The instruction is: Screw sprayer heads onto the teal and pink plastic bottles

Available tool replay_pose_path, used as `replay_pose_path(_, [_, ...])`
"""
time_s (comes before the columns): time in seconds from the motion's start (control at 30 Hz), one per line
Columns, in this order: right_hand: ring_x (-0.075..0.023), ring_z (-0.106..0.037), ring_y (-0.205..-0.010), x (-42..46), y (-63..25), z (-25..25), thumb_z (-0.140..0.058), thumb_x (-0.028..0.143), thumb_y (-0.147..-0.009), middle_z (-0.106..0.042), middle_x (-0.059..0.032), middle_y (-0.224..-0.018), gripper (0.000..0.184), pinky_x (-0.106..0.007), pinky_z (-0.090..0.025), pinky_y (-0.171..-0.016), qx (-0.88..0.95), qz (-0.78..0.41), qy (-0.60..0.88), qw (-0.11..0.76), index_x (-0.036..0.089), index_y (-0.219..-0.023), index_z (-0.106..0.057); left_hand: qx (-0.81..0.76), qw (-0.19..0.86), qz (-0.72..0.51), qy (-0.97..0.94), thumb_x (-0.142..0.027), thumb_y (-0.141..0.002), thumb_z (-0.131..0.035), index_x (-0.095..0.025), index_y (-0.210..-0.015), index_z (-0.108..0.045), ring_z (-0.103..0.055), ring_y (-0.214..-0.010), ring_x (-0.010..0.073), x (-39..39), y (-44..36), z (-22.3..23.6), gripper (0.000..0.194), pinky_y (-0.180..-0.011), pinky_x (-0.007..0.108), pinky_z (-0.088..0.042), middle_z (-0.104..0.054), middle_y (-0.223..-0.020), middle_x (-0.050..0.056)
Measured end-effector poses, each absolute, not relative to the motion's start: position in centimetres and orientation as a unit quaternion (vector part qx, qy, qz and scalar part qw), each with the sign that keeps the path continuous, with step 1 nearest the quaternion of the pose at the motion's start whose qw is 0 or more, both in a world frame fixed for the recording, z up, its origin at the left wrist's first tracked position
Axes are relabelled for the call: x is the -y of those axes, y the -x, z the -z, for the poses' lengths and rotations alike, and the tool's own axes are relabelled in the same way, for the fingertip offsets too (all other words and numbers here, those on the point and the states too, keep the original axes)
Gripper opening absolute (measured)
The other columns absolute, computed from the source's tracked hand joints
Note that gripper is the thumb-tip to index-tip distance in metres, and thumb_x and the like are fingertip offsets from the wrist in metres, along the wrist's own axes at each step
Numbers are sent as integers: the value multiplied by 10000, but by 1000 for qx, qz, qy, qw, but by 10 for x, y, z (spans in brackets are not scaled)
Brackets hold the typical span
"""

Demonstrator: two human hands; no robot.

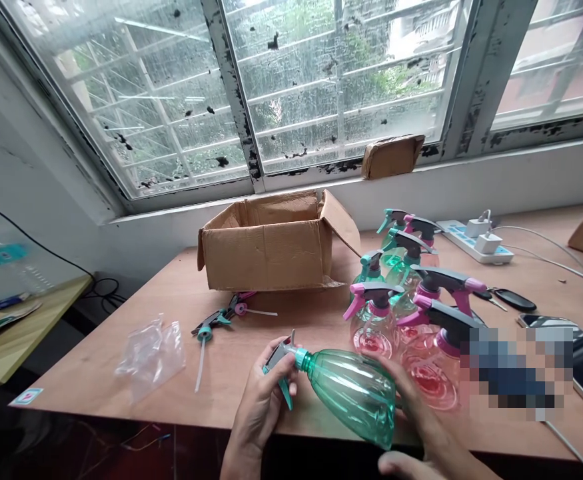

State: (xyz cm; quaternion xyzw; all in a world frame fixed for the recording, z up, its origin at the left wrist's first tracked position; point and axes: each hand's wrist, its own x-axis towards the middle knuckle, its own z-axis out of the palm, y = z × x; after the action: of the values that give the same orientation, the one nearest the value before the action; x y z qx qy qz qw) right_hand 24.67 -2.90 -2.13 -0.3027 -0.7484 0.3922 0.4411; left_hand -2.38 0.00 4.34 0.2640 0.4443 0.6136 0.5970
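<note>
Left hand [264, 400] clamped round grey-and-teal trigger head [282, 357] of green spray bottle [354, 393]. Right hand [416, 407] cupping bottle body from far side, fingers wrapped on it. Bottle lying sideways, above near edge of wooden table [181, 293]. Finished pink and green spray bottles [401, 293] standing just right. Loose trigger heads [221, 317] near open cardboard box [271, 243]. Plastic bag [151, 357] left.
</note>
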Motion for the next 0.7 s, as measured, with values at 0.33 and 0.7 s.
replay_pose_path(0.33, [-395, -483, -1562, 22, -247, 43, -826, 374, -930, -427, -161, -1671, 941, -493, -493, -1254, 779, -242, 387, 431, 329, -1701, -290, -421, 586, -631, -284, -297, -667, -1058, -148, -1032, -785, -771, -931, 179, -6, 30, -34, 480, -868, 216, -605, -849, -1070, 94])
replay_pose_path(0.7, [-470, -579, -1463, 32, -250, 41, -663, 915, -782, -627, -219, -1533, 1132, -578, -475, -1227, 682, -425, 395, 445, 201, -1632, -437, -420, 573, -571, -413, -342, -645, -1065, -169, -898, -763, -769, -875, 197, 4, 46, -48, 430, -791, 233, -590, -856, -1005, 98])
